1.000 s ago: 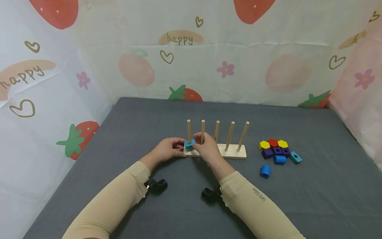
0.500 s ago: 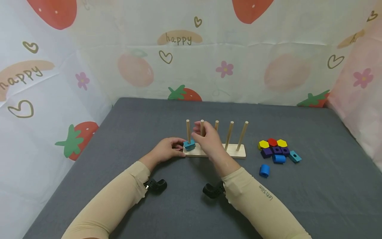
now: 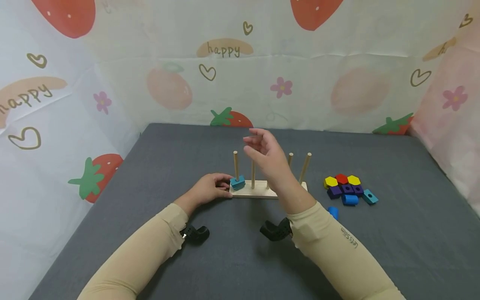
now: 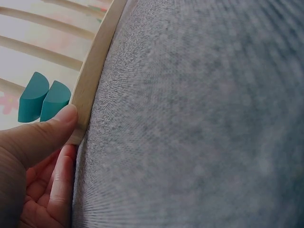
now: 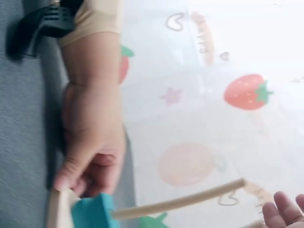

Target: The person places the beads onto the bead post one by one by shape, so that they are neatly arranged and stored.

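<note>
Wooden peg base [image 3: 245, 192], probably light and stiff, suits an end grip — left hand [image 3: 205, 189] pinches there, right hand [image 3: 271, 160] hangs loose and empty above.

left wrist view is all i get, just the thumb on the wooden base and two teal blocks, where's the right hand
Observer: In the head view the right hand is raised, hiding part of the wooden base.
Operator: any hexagons about
Observer: Yes, off to the right of the base: a red hexagonal block between two yellow hexagonal blocks.
Operator: anything half hidden over there
Observer: A blue cylinder, partly covered by the right sleeve in the head view.
</note>
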Motion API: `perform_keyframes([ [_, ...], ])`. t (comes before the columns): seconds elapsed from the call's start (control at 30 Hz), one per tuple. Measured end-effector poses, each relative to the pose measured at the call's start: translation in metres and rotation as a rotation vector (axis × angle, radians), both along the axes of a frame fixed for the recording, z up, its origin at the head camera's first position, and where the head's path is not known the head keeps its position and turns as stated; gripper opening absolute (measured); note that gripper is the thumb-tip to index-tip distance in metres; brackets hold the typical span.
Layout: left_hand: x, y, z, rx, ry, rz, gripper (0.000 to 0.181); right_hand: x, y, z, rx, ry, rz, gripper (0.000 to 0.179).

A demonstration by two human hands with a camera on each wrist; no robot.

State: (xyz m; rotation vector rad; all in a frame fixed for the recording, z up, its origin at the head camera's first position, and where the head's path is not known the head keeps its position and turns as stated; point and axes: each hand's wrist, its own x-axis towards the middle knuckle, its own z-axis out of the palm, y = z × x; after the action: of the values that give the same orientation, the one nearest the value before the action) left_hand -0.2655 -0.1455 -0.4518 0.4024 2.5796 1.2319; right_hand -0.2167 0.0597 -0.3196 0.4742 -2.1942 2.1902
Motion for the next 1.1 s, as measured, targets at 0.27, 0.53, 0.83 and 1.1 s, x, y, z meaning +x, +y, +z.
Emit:
perform_keyframes([
  [0.27, 0.0, -0.001, -0.001, 0.002, -0.011, 0.002, 0.05, 0.004, 0.021, 0.018, -0.049, 0.062, 0.03, 0.035],
  [0.53, 0.002, -0.001, 0.0, 0.003, -0.006, -0.003, 0.049, 0.006, 0.06, 0.021, 0.003, 0.095, 0.007, 0.03],
  [0.83, 0.004, -0.001, 0.002, -0.007, 0.008, -0.007, 0.048, 0.012, 0.114, 0.015, 0.069, 0.129, -0.078, 0.024],
  [1.1, 0.004, 0.001, 0.004, -0.023, 0.005, 0.003, 0.047, 0.017, 0.165, -0.002, 0.418, 0.014, -0.266, 0.04],
])
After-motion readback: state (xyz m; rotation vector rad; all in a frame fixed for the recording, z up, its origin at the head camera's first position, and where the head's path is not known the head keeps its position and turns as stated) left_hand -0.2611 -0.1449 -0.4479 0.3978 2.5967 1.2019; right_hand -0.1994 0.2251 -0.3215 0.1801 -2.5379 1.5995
